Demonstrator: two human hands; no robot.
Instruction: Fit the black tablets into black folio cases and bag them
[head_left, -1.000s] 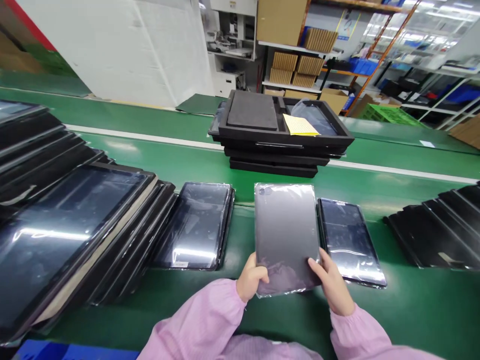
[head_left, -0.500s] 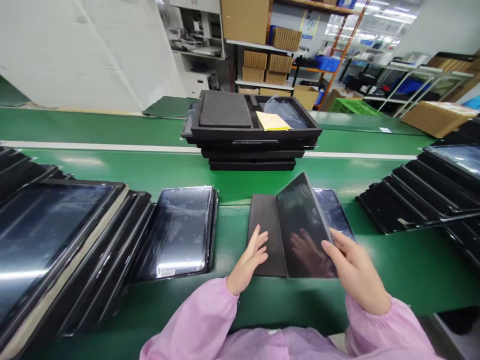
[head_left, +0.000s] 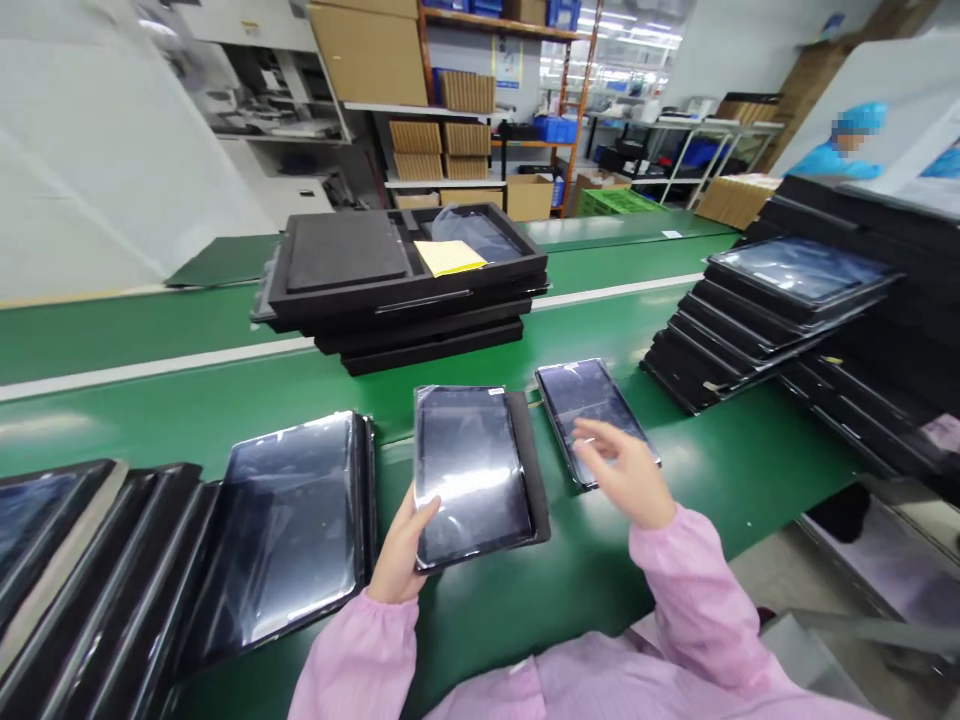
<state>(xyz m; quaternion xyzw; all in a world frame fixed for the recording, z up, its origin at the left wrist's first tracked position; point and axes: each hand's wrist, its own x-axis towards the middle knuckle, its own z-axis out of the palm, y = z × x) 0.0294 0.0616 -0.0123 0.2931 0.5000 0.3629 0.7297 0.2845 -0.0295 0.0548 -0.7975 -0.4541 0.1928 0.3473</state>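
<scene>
My left hand (head_left: 403, 545) grips the lower left edge of a tablet (head_left: 472, 475), its thumb on the glossy screen. The tablet lies over a dark flat cover or pad (head_left: 534, 465), which sticks out along the right side. My right hand (head_left: 622, 468) is over a second, smaller-looking tablet (head_left: 581, 395) to the right, fingers bent but apart and nothing held. Whether its fingertips touch that screen I cannot tell. Left of my left hand lies a small stack of film-wrapped tablets (head_left: 292, 530).
Slanting rows of tablets stand at the far left (head_left: 112, 560), and a leaning stack (head_left: 757, 310) rises at the right. Black foam trays (head_left: 420, 290) with a yellow paper (head_left: 450, 257) sit behind on the green bench (head_left: 600, 335). A co-worker (head_left: 844, 145) stands at the back right.
The tablet that my right hand held tilted now lies screen up in my left hand, over the dark cover. My right hand has let go and moved to the right-hand tablet. The view has turned right.
</scene>
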